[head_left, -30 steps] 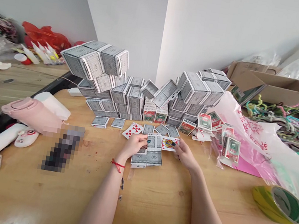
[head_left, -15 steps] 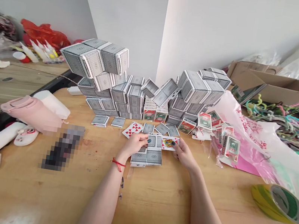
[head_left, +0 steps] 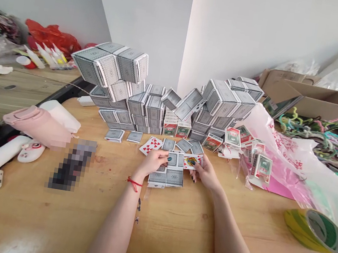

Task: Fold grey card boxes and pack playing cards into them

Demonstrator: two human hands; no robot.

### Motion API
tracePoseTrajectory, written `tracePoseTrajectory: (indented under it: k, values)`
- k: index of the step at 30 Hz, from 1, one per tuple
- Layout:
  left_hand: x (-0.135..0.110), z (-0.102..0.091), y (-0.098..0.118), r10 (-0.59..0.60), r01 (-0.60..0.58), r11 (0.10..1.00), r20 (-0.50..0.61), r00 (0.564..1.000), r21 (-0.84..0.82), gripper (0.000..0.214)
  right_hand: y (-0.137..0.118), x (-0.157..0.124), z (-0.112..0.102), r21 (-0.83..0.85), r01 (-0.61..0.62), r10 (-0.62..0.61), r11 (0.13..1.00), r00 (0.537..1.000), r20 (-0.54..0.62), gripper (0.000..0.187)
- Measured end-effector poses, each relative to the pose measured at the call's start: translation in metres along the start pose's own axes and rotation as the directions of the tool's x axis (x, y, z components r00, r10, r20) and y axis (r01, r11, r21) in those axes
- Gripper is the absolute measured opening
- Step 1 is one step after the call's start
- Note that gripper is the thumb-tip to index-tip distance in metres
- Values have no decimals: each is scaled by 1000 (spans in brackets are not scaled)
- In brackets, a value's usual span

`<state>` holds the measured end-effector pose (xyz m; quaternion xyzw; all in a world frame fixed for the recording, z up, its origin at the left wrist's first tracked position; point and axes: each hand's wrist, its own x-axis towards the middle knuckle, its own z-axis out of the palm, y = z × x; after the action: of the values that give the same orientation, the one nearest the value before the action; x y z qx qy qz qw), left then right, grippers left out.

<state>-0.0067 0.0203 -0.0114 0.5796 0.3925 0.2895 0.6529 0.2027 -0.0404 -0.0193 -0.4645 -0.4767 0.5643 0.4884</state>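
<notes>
My left hand point(head_left: 152, 163) is closed, thumb and fingers pinching the upper left part of a small structure of folded playing cards point(head_left: 166, 176) with grey patterned backs. My right hand point(head_left: 209, 176) pinches the right side of a face card point(head_left: 189, 161), whose left end meets the structure; whether it is slotted in I cannot tell. Just beyond my left hand lies a heart card point(head_left: 151, 145), face up. Several folded cards point(head_left: 168, 145) rest in a row behind the structure.
Tall stacks of folded-card blocks point(head_left: 153, 113) stand along the back. Boxed card decks point(head_left: 263, 168) sit to the right on plastic bags. A roll of yellow tape point(head_left: 292, 226) is at the right, a pink pouch-like item point(head_left: 33, 124) and a white mouse point(head_left: 30, 151) at the left.
My right hand's fingers have shifted slightly on the face card, with lower fingertips now showing beneath it. My left hand keeps its hold; the view has moved a little.
</notes>
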Motion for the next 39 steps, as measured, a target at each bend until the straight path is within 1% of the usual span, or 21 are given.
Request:
tracePoseTrajectory:
  k: [3,6,10,14,19,21,23,27,29,32,34,36,39]
  values:
    - [0,1,1,28,-28,1000,33,999,6,28,1,0,2,-14,12,-13,1000,1000,-26,31]
    - [0,2,2,32,-32,999,17,999,21,27,2,0,6,-31,22,-24,999,998,-55,30]
    - [-1,4,5,4,-4,999,-16,1000,38,26,3,1,6,-53,14,-16,999,998,-56,30]
    - [-2,3,6,-15,15,999,-4,1000,30,24,1,0,3,-73,39,-41,997,999,-33,26]
    - [-2,1,6,-47,47,999,1,999,-6,26,0,0,1,-15,39,-40,999,999,-36,28]
    - [-2,1,5,-40,40,999,-8,999,-9,28,2,1,3,4,41,-40,999,998,-57,29]
    - [-1,1,4,-29,29,1000,-15,999,-4,28,4,2,5,-12,48,-49,999,995,-86,28]
    - [2,3,0,9,-9,1000,-35,999,6,28,7,2,13,-96,72,-88,993,981,-173,24]
    - [4,4,-2,30,-29,999,-58,998,20,28,9,3,16,-144,62,-94,988,970,-225,20]
    - [6,4,-4,31,-28,999,-88,996,33,29,10,3,18,-186,42,-95,982,955,-281,16]
    - [6,3,-5,24,-22,999,-71,997,27,29,10,3,18,-174,49,-98,984,954,-282,16]
    - [5,1,-6,24,-22,999,-47,999,28,27,8,3,16,-130,52,-83,990,965,-251,19]
    - [4,0,-6,39,-38,998,-21,999,41,26,3,2,13,-44,-4,-4,999,984,-181,30]
